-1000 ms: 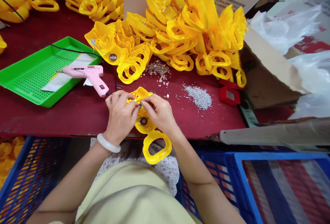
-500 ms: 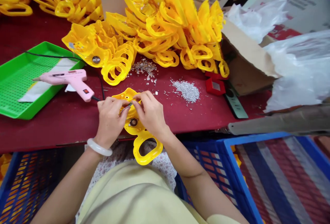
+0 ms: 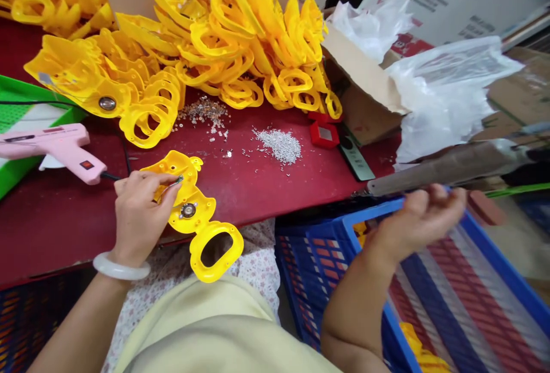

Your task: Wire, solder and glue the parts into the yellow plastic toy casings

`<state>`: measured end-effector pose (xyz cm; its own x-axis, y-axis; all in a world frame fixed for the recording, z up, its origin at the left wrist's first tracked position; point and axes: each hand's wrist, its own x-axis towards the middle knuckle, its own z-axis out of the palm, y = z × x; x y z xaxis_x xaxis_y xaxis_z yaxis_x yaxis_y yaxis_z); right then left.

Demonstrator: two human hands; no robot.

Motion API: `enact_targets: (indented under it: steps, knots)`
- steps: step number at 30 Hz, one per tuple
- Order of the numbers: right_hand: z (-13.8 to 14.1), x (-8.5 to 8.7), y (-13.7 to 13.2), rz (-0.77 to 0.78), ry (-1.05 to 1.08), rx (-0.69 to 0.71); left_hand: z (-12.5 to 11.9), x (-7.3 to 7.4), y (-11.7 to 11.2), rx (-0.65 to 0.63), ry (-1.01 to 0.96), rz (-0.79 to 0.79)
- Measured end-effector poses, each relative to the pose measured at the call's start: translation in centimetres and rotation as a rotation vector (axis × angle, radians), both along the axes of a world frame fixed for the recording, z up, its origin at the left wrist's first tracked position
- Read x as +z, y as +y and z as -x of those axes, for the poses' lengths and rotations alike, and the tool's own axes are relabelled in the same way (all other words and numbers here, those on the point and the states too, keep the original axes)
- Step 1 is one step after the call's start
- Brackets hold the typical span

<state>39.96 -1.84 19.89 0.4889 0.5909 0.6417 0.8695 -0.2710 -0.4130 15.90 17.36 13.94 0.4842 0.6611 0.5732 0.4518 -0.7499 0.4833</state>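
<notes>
My left hand, with a white bangle at the wrist, pinches a small dark green part between thumb and forefinger. Its exact kind is too small to make out. Just beneath lies a yellow plastic shell with a round metal disc and a ring-shaped handle, which overhangs the table edge. My right hand is off to the right above a blue crate, its fingers loosely bent and apart, with nothing seen in them. Closest to it is a long grey bar-like object that reaches the table's edge.
Stacked yellow shells fill the back of the red table. A pink glue gun rests by a green tray. Small silvery parts lie heaped near a red box. Blue crates stand below.
My right hand has left the shell and swung far right over the crate. My left hand stays at the shell with the small part. The view has turned rightward.
</notes>
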Motion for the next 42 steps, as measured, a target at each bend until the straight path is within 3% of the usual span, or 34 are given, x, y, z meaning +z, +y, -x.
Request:
enact_targets:
  steps: [3,7,10,12,14,17,21,28,32,36,38,42]
  knots:
    - [-4.7,0.2,-2.5,-0.093,0.002,-0.099,0.0,-0.2,-0.1,0.012,-0.016,0.036]
    - [-8.5,0.9,-3.2,-0.434,0.075,-0.207,0.1,-0.6,-0.6,0.013,-0.056,0.088]
    - [-6.9,1.3,0.3,-0.499,0.551,0.091,0.1,-0.9,-0.9,0.013,-0.085,0.114]
    - [-5.1,1.3,3.5,-0.521,0.663,0.18,0.0,-0.9,-1.0,0.017,-0.101,0.108]
    - [-3.9,1.2,6.7,-0.596,0.721,0.204,0.1,-1.0,-1.0,0.015,-0.112,0.096]
    - [-3.6,0.6,10.6,-0.713,0.695,0.133,0.2,-1.1,-0.9,0.006,-0.121,0.082]
    - [-4.2,-0.5,13.3,-0.751,0.629,0.112,0.1,-1.1,-0.9,-0.004,-0.129,0.051]
    - [-4.5,-1.5,14.1,-0.767,0.595,0.155,-0.3,-1.4,-0.8,-0.004,-0.154,0.003]
    - [-3.3,-0.3,13.1,-0.773,0.61,0.19,-0.2,-1.3,-0.8,0.005,-0.181,-0.05]
    - [-0.1,1.9,11.1,-0.836,0.744,0.307,-0.1,0.0,-2.2,0.037,-0.212,-0.182]
    - [1.0,2.6,10.6,-0.879,0.698,0.344,0.1,0.7,-3.3,0.023,-0.203,-0.222]
    - [0.3,1.6,11.4,-0.881,0.585,0.315,0.6,1.4,-4.9,0.004,-0.207,-0.227]
